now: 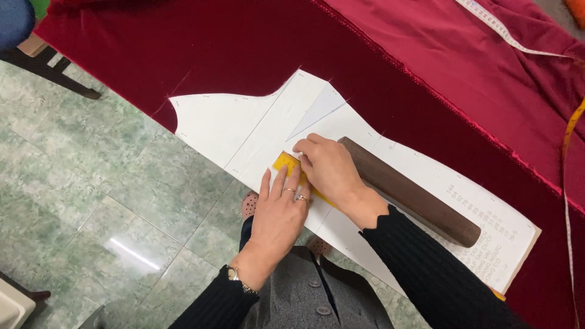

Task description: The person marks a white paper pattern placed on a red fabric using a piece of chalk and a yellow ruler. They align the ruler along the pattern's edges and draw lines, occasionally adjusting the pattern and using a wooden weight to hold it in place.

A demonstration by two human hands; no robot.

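Two hands: both down on a yellow ruler [285, 163] at frame centre, lying on a white paper pattern [244, 128].
Left hand [279, 210]: at 6 o'clock of the ruler, palm flat, fingers straight and together, pinning the ruler; grip not closed on anything. Rings on two fingers, watch [234, 275] at the wrist.
Right hand [329, 167]: at 3 o'clock of the ruler, fingers curled, tips at the ruler's upper edge; cannot tell whether they pinch anything.
Ruler: mostly hidden under both hands, only its 9 o'clock end shows.
Pattern: spread on dark red velvet cloth [201, 55] over the table, running 10 to 4 o'clock.
Wooden bar [411, 192]: dark brown, lying on the pattern just at 3 o'clock of the right hand.
Tape measure [506, 30]: at 1 o'clock, well apart.
Floor [91, 183]: green tile, at 8 o'clock.
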